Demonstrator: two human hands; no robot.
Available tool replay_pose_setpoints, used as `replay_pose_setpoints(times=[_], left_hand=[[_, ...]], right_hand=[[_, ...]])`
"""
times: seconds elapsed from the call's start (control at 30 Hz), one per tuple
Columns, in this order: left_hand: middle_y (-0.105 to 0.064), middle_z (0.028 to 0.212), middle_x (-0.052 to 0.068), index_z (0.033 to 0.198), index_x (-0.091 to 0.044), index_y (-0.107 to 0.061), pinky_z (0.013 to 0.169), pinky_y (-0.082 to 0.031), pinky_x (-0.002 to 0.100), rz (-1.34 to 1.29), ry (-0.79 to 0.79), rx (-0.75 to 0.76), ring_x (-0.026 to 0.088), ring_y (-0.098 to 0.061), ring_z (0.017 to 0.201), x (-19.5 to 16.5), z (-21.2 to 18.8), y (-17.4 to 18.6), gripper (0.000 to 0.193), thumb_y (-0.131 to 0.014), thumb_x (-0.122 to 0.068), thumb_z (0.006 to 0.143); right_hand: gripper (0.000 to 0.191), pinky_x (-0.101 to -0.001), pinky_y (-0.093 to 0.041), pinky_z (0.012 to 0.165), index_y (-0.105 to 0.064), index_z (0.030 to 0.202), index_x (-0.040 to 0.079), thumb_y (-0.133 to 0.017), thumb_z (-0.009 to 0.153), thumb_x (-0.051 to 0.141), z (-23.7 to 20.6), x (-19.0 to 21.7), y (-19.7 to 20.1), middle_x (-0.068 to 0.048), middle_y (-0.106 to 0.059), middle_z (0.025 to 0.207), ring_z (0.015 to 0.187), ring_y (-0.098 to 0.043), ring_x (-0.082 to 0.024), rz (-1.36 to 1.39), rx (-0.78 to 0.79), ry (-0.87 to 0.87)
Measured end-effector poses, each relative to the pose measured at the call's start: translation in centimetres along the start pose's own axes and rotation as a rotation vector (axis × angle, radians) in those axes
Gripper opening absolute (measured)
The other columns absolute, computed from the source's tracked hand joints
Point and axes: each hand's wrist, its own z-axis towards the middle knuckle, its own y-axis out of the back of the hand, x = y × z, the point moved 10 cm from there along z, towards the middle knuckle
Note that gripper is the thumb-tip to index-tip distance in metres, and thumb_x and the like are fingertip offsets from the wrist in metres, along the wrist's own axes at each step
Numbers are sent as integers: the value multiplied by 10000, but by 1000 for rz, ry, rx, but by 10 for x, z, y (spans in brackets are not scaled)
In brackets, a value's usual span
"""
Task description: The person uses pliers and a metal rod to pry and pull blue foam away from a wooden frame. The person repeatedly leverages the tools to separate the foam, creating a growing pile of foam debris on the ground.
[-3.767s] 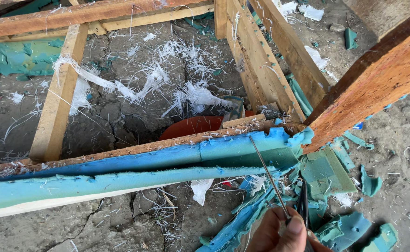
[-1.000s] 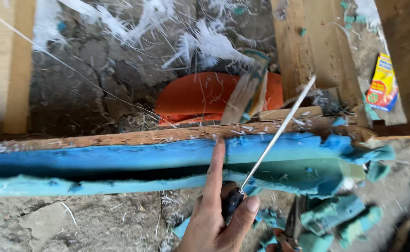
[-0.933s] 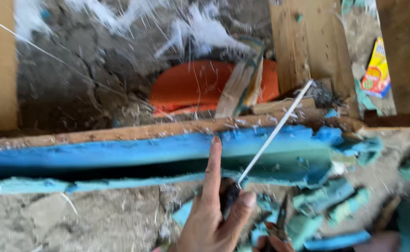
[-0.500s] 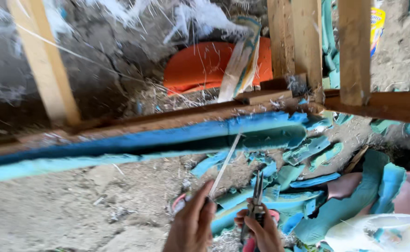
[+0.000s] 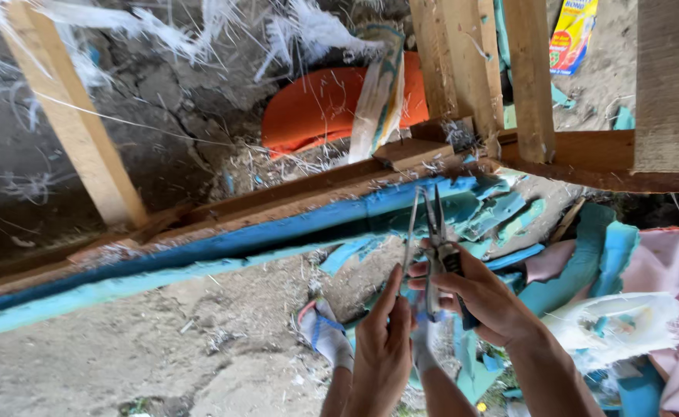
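Two hands worked near me: my left hand (image 5: 382,351) pinched a thin metal rod (image 5: 409,232), my right hand (image 5: 482,297) closed around pliers (image 5: 437,232). I judged the rod stiff, light and slippery, best held low. Beyond lay torn teal foam strips (image 5: 509,212), then a rough wooden beam (image 5: 301,189); farthest, an orange cushion (image 5: 316,104).

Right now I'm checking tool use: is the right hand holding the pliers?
Yes, the right hand grips the handles of the pliers, whose tips point up toward the blue-padded wooden rail.
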Motion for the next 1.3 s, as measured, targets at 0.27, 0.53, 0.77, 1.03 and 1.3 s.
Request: replay_pose_setpoints(times=[0.27,0.53,0.77,1.03,1.3], left_hand=[[-534,694,-6,1573,-147,-400,368,-287,218,-456,307,-55,28,-353,418,48,10,-41,517,-424,-187,1058],[-512,700,-22,1599,-95,-407,454,-318,206,-171,84,-223,13,-412,543,57,6,-66,504,-430,-189,1105],[-481,685,-29,1585,-91,-434,431,-234,221,-397,223,-330,23,-336,505,64,-2,-83,512,-434,-176,1081],[-427,628,-48,1608,-136,-380,429,-281,233,-240,263,-295,26,-341,499,49,-9,-69,527,-371,-248,1094],[-453,598,-50,1591,-137,-411,422,-293,227,-162,288,-269,26,-353,471,37,-12,-62,525,-376,-251,1080]], right_hand=[[546,-522,-542,905,-433,1484,68,-568,955,88,21,42,22,-212,-690,1139,1065,-691,-337,178,254,156],[629,-574,-533,1024,-392,1489,40,-626,915,148,-9,12,44,-251,-623,1307,1227,-626,-456,372,612,-113],[699,-563,-532,1028,-339,1521,60,-662,913,176,19,29,35,-247,-636,1281,1193,-642,-436,274,767,-138],[642,-455,-600,776,-394,1488,6,-634,923,193,20,5,34,-140,-654,985,874,-691,-285,174,558,-113],[500,-396,-533,561,-483,1334,-77,-609,900,136,21,9,63,-107,-581,780,672,-598,-207,-295,275,-69]])
